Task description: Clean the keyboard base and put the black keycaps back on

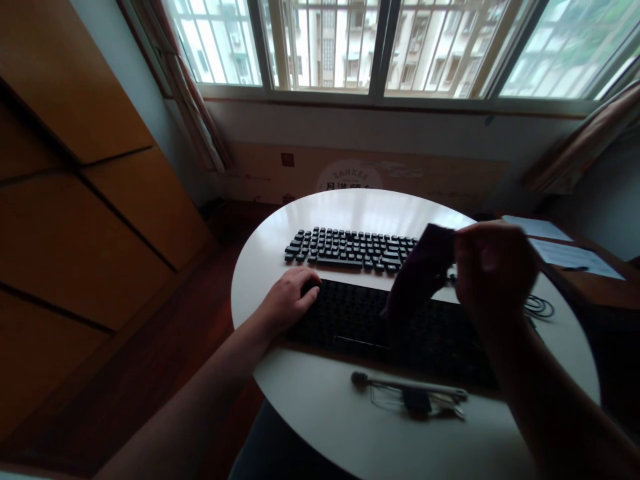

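Tabletop (320, 400), round and white, under black keyboard (345, 313), barred windows (325, 47) beyond

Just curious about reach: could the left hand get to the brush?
Probably yes: the left hand is on the black keyboard base, and nothing seems to block its way across to the brush.

The left forearm (210, 393) and right forearm (555, 400) are bare for all the length that shows, each slimming smoothly from a broader near part toward the wrist. The left hand (289, 297) is ungloved, with a softly rounded back, and the right hand (495, 263) is bare too, its finer details lost to blur and shadow. Across the lap lies a plain, dark blue-grey garment (270, 443), its kind and weave too dim to tell.
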Demonstrator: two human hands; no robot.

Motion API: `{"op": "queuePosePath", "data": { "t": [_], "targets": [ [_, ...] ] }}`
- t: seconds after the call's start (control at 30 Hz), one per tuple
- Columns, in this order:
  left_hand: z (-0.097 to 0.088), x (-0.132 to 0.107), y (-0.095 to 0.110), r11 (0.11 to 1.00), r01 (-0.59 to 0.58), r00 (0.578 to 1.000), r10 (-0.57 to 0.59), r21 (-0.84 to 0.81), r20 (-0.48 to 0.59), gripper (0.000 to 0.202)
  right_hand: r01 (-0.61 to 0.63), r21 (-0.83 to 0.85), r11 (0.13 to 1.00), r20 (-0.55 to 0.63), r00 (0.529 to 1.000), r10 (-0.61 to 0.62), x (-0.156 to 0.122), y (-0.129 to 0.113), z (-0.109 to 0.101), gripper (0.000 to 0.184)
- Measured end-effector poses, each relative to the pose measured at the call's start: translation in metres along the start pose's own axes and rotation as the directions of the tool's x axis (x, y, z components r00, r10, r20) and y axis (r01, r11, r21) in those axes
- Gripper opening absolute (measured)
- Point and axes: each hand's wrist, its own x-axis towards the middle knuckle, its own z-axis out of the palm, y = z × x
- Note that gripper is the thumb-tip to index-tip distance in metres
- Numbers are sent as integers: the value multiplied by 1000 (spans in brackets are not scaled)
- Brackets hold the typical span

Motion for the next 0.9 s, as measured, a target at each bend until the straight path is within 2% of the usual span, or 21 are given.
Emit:
{"op": "queuePosePath", "data": {
  "t": [0.07, 0.13, 0.23, 0.33, 0.43, 0.5, 0.57, 0.6, 0.67, 0.77, 0.83, 0.9],
  "targets": [
    [0, 0, -1, 1000, 1, 1000, -1, 0, 5, 15, -38, -101, 994, -244, 970, 12, 4, 5, -9, 6],
    [0, 1, -1, 1000, 8, 1000, -8, 0, 10, 15, -52, -155, 987, -357, 934, -7, 6, 9, -15, 8],
    [0, 1, -2, 1000, 16, 1000, -16, 3, 6, 16, -33, -171, 985, -411, 911, -41, 8, 11, -18, 11],
    [-1, 3, -2, 1000, 21, 1000, -21, 12, 10, 17, -37, -147, 988, -399, 916, -25, 6, 8, -14, 10],
    [-3, 4, 0, 999, 29, 999, -29, 23, 20, 18, -68, -36, 997, -267, 962, 56, 3, 3, -7, 11],
    [-3, 4, 1, 999, 36, 999, -37, 32, 22, 18, -134, 46, 990, -73, 988, 137, 0, 1, -3, 12],
    [-3, 4, 1, 998, 44, 999, -45, 38, 26, 19, -208, 84, 974, 193, 963, 189, -3, 3, -1, 13],
    [-3, 5, 1, 998, 49, 998, -50, 41, 28, 20, -233, 95, 968, 327, 925, 191, -4, 5, 0, 14],
    [-4, 5, 0, 998, 53, 998, -54, 43, 27, 21, -255, 112, 961, 575, 805, 147, -6, 9, 2, 18],
    [-6, 6, -1, 997, 67, 997, -68, 40, 26, 23, -233, 82, 969, 840, 539, 59, -5, 12, 4, 17],
    [-8, 6, -1, 995, 98, 995, -99, 36, 23, 25, -213, 45, 976, 938, 346, 32, -4, 12, 4, 17],
    [-9, 5, -2, 991, 133, 991, -133, 32, 7, 27, -209, 13, 978, 982, 189, 28, -2, 12, 2, 27]
  ]
}}
